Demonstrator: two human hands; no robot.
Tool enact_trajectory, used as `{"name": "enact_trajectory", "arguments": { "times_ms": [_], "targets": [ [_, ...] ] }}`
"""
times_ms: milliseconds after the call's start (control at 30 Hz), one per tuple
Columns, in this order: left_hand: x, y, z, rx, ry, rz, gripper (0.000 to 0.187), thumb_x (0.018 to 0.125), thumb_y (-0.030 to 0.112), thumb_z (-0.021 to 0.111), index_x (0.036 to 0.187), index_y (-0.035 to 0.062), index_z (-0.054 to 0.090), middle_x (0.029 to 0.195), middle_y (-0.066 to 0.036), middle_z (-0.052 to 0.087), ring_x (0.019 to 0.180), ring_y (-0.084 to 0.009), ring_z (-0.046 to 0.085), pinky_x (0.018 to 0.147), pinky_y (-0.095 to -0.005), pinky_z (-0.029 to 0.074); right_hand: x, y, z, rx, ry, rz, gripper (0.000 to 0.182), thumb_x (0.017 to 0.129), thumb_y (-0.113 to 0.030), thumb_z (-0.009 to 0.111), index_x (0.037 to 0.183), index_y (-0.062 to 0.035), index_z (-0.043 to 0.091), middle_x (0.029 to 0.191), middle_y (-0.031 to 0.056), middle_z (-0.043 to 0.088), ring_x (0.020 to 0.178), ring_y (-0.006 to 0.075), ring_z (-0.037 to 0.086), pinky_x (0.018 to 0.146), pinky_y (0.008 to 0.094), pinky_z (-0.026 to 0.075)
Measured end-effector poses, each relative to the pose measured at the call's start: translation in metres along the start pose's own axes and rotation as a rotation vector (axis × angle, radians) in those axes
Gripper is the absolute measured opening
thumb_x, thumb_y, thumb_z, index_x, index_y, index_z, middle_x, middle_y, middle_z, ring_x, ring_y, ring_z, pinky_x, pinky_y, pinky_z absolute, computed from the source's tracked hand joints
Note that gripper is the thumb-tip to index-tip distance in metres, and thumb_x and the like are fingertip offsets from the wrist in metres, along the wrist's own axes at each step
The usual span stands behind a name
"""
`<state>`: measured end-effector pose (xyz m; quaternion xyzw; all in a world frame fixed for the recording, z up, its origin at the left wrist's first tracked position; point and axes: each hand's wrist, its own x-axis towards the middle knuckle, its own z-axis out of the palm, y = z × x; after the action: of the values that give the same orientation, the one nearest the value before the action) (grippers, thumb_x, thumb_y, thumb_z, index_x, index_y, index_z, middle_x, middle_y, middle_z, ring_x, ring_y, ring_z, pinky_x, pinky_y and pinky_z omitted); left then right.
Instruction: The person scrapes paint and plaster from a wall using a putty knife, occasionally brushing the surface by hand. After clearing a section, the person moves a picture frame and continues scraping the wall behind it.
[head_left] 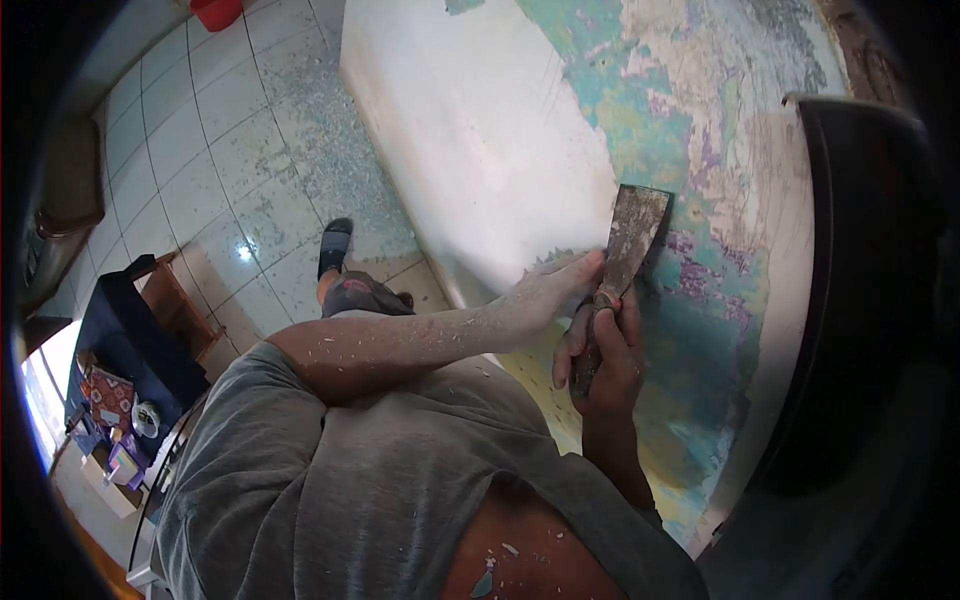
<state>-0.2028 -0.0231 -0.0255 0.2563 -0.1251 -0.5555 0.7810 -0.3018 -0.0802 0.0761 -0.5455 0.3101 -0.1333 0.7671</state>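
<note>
Head view, scraper [631,232] on flaking wall [700,150], chip-strewn tiled floor [230,170]

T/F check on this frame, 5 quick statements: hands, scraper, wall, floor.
1. The right hand grips the scraper by its handle. True.
2. The left hand hangs free at the person's side. False: it reaches to the wall, its fingers by the blade.
3. The blade lies against the wall. True.
4. The wall is evenly painted all over. False: left of the blade it is plain white, right of it patchy teal, purple and bare spots.
5. The floor is swept clean. False: pale flakes lie scattered on the tiles below the wall.
</note>
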Motion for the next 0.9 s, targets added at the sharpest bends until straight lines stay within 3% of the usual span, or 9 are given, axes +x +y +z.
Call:
{"name": "enact_trajectory", "arguments": {
  "times_ms": [67, 100, 167, 267, 467, 567, 700, 800, 900],
  "targets": [
    [0.013, -0.026, -0.013, -0.483, -0.518, -0.217, 0.052, 0.108, 0.048, 0.035, 0.128, 0.0030, 0.053, 0.117, -0.015, 0.065, 0.102, -0.0236, 0.065, 0.095, -0.0400, 0.051, -0.010, -0.002, -0.011, -0.113, -0.076, 0.027, 0.055, 0.102, -0.008, 0.037, 0.155, -0.0013, 0.025, 0.075, 0.0064, 0.054, 0.041, 0.0131, 0.044, 0.038, 0.0256, 0.041],
    [0.011, -0.024, -0.002, -0.492, -0.521, -0.222, 0.052, 0.108, 0.048, 0.035, 0.128, 0.0030, 0.053, 0.117, -0.015, 0.065, 0.102, -0.0236, 0.065, 0.095, -0.0400, 0.051, -0.014, -0.003, -0.015, -0.117, -0.067, 0.030, 0.055, 0.102, -0.008, 0.037, 0.155, -0.0013, 0.025, 0.075, 0.0064, 0.054, 0.041, 0.0131, 0.044, 0.038, 0.0256, 0.041],
    [0.003, -0.012, 0.031, -0.503, -0.150, -0.270, 0.052, 0.108, 0.048, 0.037, 0.124, 0.0020, 0.054, 0.112, -0.016, 0.067, 0.101, -0.0256, 0.066, 0.092, -0.0410, 0.052, -0.023, -0.004, -0.022, -0.201, -0.022, 0.006, 0.056, 0.102, -0.010, 0.037, 0.155, 0.0021, 0.023, 0.074, 0.0074, 0.054, 0.038, 0.0134, 0.042, 0.036, 0.0254, 0.039],
    [0.003, -0.021, 0.041, -0.473, -0.185, -0.223, 0.050, 0.108, 0.047, 0.038, 0.125, 0.0021, 0.054, 0.111, -0.017, 0.068, 0.102, -0.0274, 0.066, 0.091, -0.0398, 0.051, -0.042, -0.005, -0.032, -0.373, -0.012, 0.063, 0.058, 0.101, -0.012, 0.038, 0.155, 0.0039, 0.021, 0.069, 0.0075, 0.054, 0.039, 0.0131, 0.043, 0.037, 0.0250, 0.037],
    [-0.010, -0.030, 0.051, -0.439, -0.205, -0.250, 0.048, 0.108, 0.044, 0.038, 0.127, 0.0025, 0.053, 0.116, -0.018, 0.067, 0.107, -0.0280, 0.065, 0.091, -0.0392, 0.051, -0.069, -0.005, -0.041, -0.268, 0.128, 0.165, 0.058, 0.101, -0.015, 0.039, 0.154, 0.0029, 0.024, 0.061, 0.0063, 0.051, 0.040, 0.0124, 0.043, 0.037, 0.0247, 0.033],
    [-0.011, -0.045, 0.052, -0.471, -0.279, -0.218, 0.047, 0.108, 0.043, 0.038, 0.126, 0.0024, 0.053, 0.116, -0.019, 0.067, 0.108, -0.0281, 0.066, 0.091, -0.0401, 0.051, -0.083, -0.001, -0.055, -0.254, 0.089, 0.149, 0.054, 0.103, -0.017, 0.041, 0.154, -0.0064, 0.025, 0.068, 0.0060, 0.049, 0.038, 0.0137, 0.039, 0.035, 0.0263, 0.036],
    [-0.002, -0.036, 0.040, -0.425, -0.160, -0.167, 0.047, 0.108, 0.043, 0.039, 0.125, 0.0022, 0.054, 0.115, -0.019, 0.068, 0.106, -0.0279, 0.067, 0.089, -0.0385, 0.053, -0.051, -0.001, -0.039, -0.419, 0.109, 0.191, 0.052, 0.103, -0.014, 0.039, 0.153, -0.0049, 0.027, 0.068, 0.0054, 0.048, 0.039, 0.0126, 0.039, 0.036, 0.0261, 0.037],
    [0.002, -0.038, 0.022, -0.446, -0.105, -0.153, 0.048, 0.107, 0.045, 0.042, 0.127, 0.0018, 0.051, 0.113, -0.019, 0.068, 0.100, -0.0270, 0.069, 0.083, -0.0359, 0.056, -0.036, 0.021, -0.029, -0.431, 0.078, 0.013, 0.049, 0.102, -0.010, 0.037, 0.151, -0.0020, 0.032, 0.070, 0.0053, 0.051, 0.039, 0.0115, 0.041, 0.041, 0.0236, 0.039],
    [-0.003, -0.043, 0.034, -0.416, -0.095, -0.165, 0.049, 0.107, 0.045, 0.042, 0.128, 0.0020, 0.050, 0.111, -0.017, 0.068, 0.097, -0.0267, 0.069, 0.086, -0.0388, 0.057, -0.050, 0.009, -0.044, -0.531, -0.044, 0.013, 0.049, 0.102, -0.010, 0.040, 0.151, -0.0019, 0.032, 0.072, 0.0055, 0.052, 0.042, 0.0121, 0.043, 0.041, 0.0234, 0.038]
  ]
}}
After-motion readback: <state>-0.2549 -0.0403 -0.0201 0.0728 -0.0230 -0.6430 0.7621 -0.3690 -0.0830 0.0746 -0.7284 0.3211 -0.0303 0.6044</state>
